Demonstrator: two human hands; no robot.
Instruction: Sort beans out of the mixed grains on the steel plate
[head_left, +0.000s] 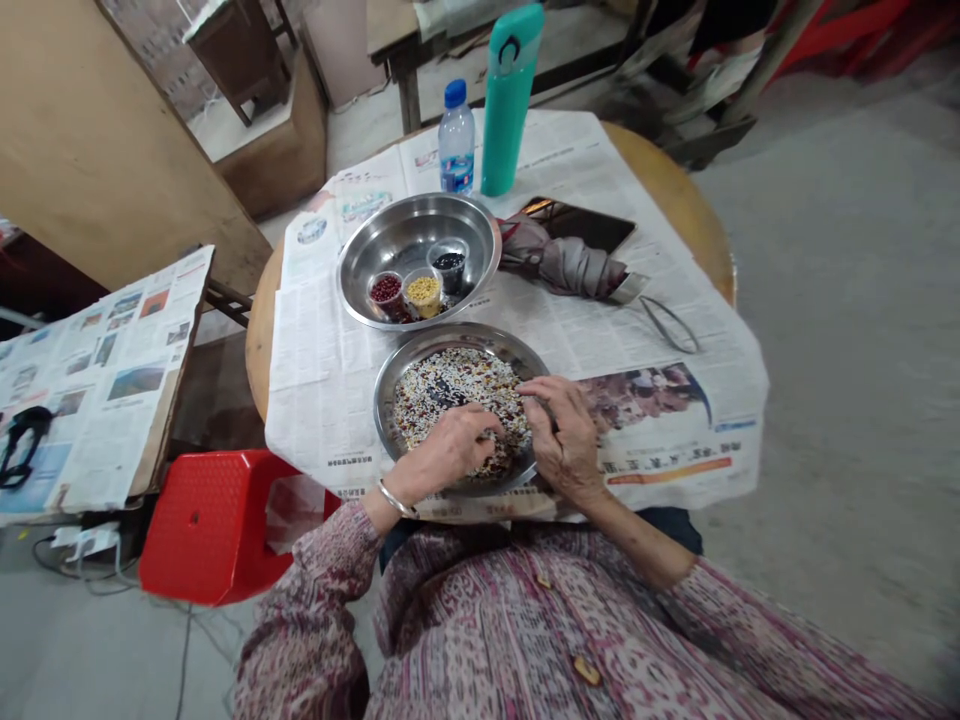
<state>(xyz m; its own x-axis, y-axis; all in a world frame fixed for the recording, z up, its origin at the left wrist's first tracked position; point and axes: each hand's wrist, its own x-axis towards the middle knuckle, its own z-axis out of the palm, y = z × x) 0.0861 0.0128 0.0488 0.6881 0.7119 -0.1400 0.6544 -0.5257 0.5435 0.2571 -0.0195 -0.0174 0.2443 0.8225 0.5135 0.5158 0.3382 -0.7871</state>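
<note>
A shallow metal plate (386, 400) holds mixed beans and grains (435, 385), white, black, yellow and dark red. My left hand (454, 440) is over the near part of the plate, its fingers curled closed down at the grains; whatever is between the fingertips is hidden. At the plate's right rim is my right hand (566, 435), fingers bent but apart, the tips over the grains. Just behind, a metal basin (360, 250) contains small clear cups: one with red beans (386, 289), one with yellow beans (424, 292) and one with black beans (450, 262).
Newspaper (315, 400) covers the round table (705, 240). Behind the basin stand a water bottle (457, 140) and a teal flask (512, 100). A folded umbrella (570, 265) and a dark phone (589, 222) lie right. A red stool (206, 525) is at lower left.
</note>
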